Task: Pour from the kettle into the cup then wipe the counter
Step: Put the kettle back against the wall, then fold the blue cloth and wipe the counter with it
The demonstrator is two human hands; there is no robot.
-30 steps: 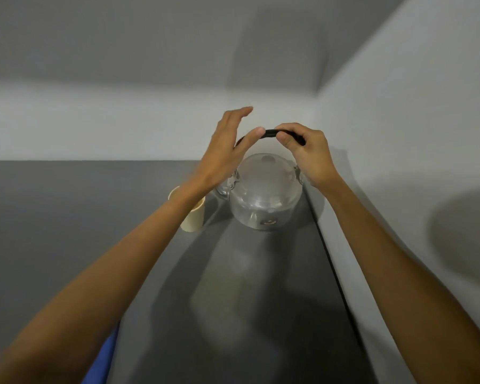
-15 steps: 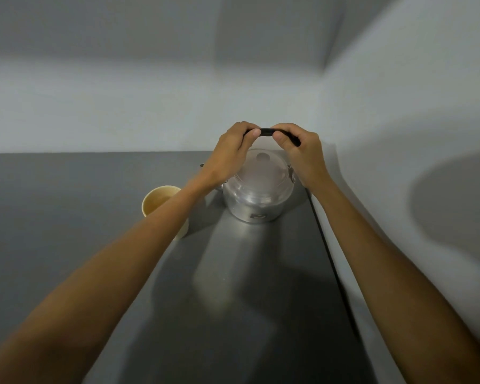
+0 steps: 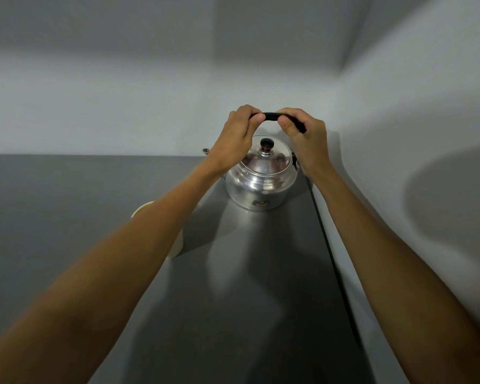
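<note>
A shiny metal kettle (image 3: 259, 181) with a dark lid knob stands on the dark grey counter (image 3: 247, 300), close to the right wall. Its black handle (image 3: 270, 116) arches over the lid. My left hand (image 3: 237, 137) grips the handle's left end and my right hand (image 3: 306, 137) grips its right end. A cream cup (image 3: 175, 245) stands left of the kettle and nearer to me, mostly hidden behind my left forearm. The kettle's spout tip (image 3: 205, 151) peeks out left of my left wrist.
A white wall (image 3: 427, 162) runs along the counter's right edge, with a dark seam between them. Another pale wall (image 3: 94, 106) closes off the far end. Grey surface (image 3: 39, 217) stretches to the left of the cup.
My left hand went from open beside the handle to closed on it. The kettle now appears sharp and a little farther from me, and my left forearm covers more of the cup.
</note>
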